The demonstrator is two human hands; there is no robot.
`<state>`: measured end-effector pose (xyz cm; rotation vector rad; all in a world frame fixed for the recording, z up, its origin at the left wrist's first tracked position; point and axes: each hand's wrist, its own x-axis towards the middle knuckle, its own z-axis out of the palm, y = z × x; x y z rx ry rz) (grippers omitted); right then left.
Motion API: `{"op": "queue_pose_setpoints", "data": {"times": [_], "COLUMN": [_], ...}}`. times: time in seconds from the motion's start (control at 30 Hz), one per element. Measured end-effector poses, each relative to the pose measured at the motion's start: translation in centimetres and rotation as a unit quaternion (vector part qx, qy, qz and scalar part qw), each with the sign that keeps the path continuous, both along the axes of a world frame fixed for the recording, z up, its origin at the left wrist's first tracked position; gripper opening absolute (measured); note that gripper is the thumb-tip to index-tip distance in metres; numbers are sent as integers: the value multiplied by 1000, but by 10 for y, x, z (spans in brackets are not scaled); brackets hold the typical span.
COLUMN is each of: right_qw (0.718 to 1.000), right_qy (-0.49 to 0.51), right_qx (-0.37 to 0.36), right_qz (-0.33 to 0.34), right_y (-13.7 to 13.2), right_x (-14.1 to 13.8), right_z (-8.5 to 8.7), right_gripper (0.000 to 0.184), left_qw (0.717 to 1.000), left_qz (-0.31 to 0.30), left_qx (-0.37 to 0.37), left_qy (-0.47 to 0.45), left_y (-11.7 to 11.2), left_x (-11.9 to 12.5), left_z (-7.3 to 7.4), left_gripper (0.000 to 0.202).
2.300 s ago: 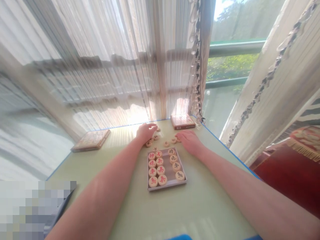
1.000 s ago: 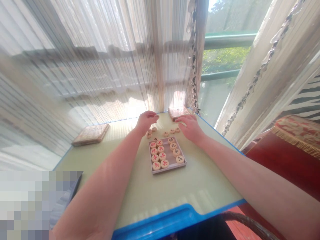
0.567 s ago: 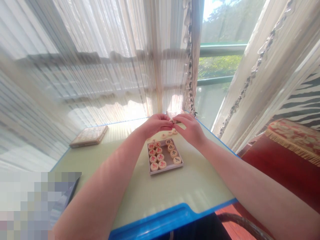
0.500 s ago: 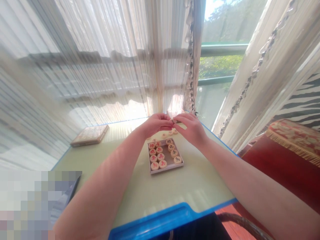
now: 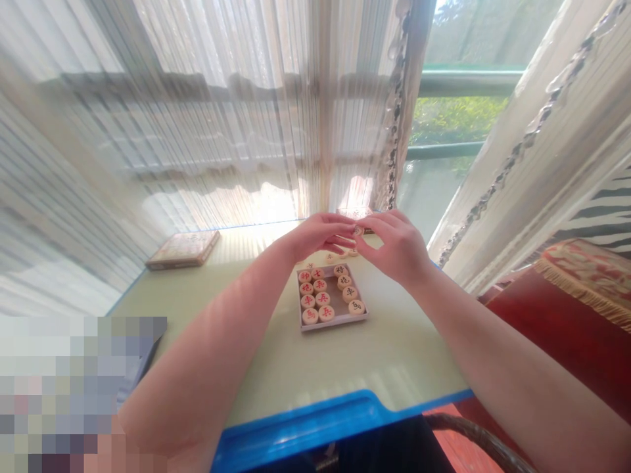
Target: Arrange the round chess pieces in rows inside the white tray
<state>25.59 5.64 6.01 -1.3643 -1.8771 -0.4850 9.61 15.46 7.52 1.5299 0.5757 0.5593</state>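
Above the far part of the table, my right hand (image 5: 397, 246) pinches a round xiangqi piece (image 5: 358, 230) between thumb and fingers. Beside it is my left hand (image 5: 323, 235), fingers stretched out and their tips close to the piece; whether they touch it I cannot tell. Below both hands lies a shallow square box (image 5: 333, 324). Two columns of red-marked xiangqi pieces (image 5: 308, 301) fill its left side, and a column of black-marked pieces (image 5: 350, 293) runs along its right. More loose pieces (image 5: 330, 257) lie behind the box, partly covered by my hands.
A flat closed box (image 5: 183, 249) rests at the table's far left. Another box (image 5: 355, 211) stands at the back behind my hands, washed out by sunlight. The pale table (image 5: 394, 355) has a blue edge with a groove (image 5: 305, 424). Curtains hang close behind it.
My left fingers have loosened from the piece and straightened, while my right hand keeps it. The whole view has shifted slightly, so the table things appear a little higher and further right.
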Motion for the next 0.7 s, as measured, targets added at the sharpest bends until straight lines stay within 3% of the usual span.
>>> {"op": "queue_pose_setpoints", "data": {"times": [0.27, 0.47, 0.7], "right_qw": [995, 963, 948], "right_qy": [-9, -67, -77], "right_qx": [-76, -223, -280], "right_qz": [70, 138, 131], "right_y": [-19, -35, -34], "right_x": [-24, -34, -39], "right_z": [6, 12, 6], "right_gripper": [21, 22, 25], "left_qw": [991, 968, 942], "left_qz": [127, 248, 335], "left_qx": [36, 23, -3], "left_qy": [-17, -22, -23], "left_y": [3, 33, 62], "left_x": [0, -16, -41], "left_z": [8, -11, -29], "left_gripper": [26, 21, 17]}}
